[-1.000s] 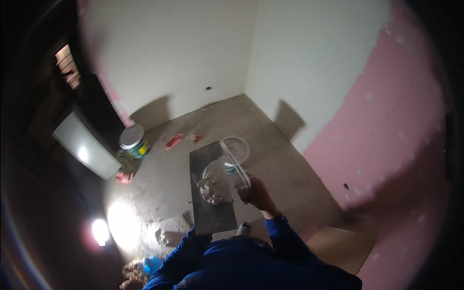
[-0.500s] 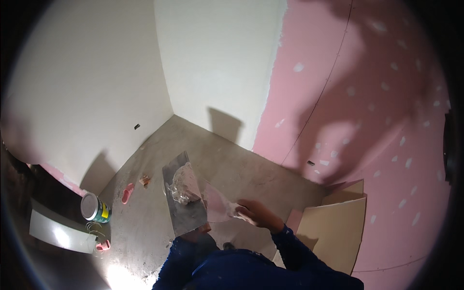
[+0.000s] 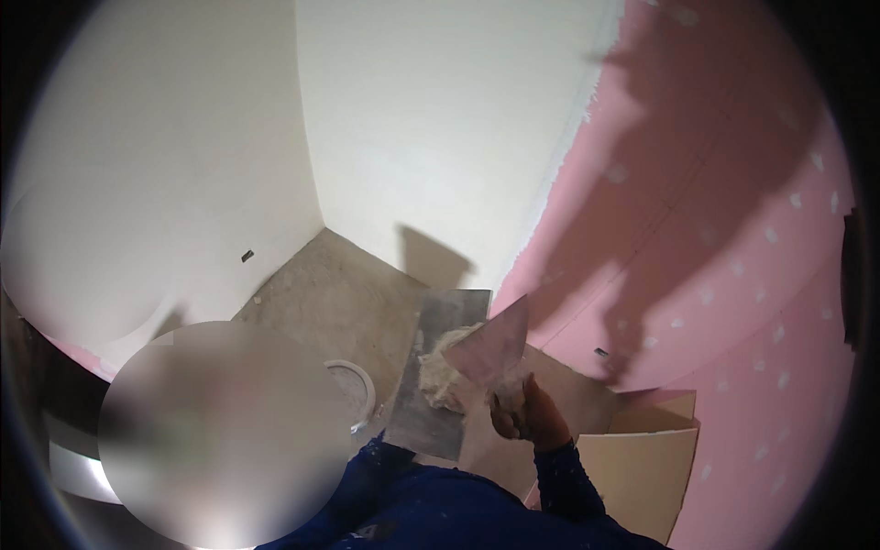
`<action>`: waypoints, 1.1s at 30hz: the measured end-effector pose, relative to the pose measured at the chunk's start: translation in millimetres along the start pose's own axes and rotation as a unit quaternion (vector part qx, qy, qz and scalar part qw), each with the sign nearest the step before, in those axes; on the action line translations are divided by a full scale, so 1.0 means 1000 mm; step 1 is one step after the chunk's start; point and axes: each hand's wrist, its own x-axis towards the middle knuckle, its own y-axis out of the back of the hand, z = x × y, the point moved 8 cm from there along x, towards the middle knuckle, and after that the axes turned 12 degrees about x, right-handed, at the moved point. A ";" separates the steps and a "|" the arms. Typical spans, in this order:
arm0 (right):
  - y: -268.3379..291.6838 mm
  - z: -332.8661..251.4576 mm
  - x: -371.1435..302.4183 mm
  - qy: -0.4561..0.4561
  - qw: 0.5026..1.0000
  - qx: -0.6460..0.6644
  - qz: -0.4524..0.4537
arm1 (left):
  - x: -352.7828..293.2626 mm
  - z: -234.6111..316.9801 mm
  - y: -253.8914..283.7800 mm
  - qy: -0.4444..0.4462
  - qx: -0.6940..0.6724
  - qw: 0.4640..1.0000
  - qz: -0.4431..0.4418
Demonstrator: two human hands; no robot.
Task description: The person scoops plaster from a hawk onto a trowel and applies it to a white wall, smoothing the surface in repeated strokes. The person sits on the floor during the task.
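My right hand (image 3: pixel 536 414) is closed around the handle of a broad putty knife (image 3: pixel 495 341), a wide blade flaring from a narrow grip. The blade is tilted upward over the right side of a grey metal plaster hawk (image 3: pixel 423 423), close to a heap of pale joint compound (image 3: pixel 436 378). From below, my left arm in its blue sleeve (image 3: pixel 392 451) reaches under the hawk and holds it up; the plate hides the fingers of that hand.
Pale finished walls (image 3: pixel 440 137) meet in a corner ahead; pink drywall (image 3: pixel 733 357) with white filler spots runs along the right. Tan board offcuts (image 3: pixel 637 467) lean at lower right. A round white-rimmed container (image 3: pixel 359 390) shows beside a large blurred patch (image 3: pixel 220 431) covering the lower left.
The hawk and putty knife have shifted right in the view, and the blade has swung upward beside the compound. The blurred patch and the white-rimmed container now appear on the left.
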 end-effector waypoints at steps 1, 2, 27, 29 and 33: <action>0.005 0.003 0.021 -0.024 0.998 0.054 -0.034 | 0.014 0.006 0.003 0.013 0.012 1.000 -0.005; 0.012 0.007 0.038 -0.049 0.991 0.108 -0.066 | 0.029 0.012 0.006 0.024 0.024 0.999 -0.009; 0.300 -0.209 0.250 0.059 0.966 -0.023 0.251 | 0.345 0.166 0.099 -0.007 0.154 0.968 0.199; 0.295 -0.221 0.264 0.004 0.954 -0.095 0.283 | 0.345 0.158 0.111 -0.014 0.170 0.959 0.226; 0.278 -0.248 0.270 -0.022 0.980 -0.095 0.173 | 0.338 0.132 0.137 -0.018 0.193 0.936 0.292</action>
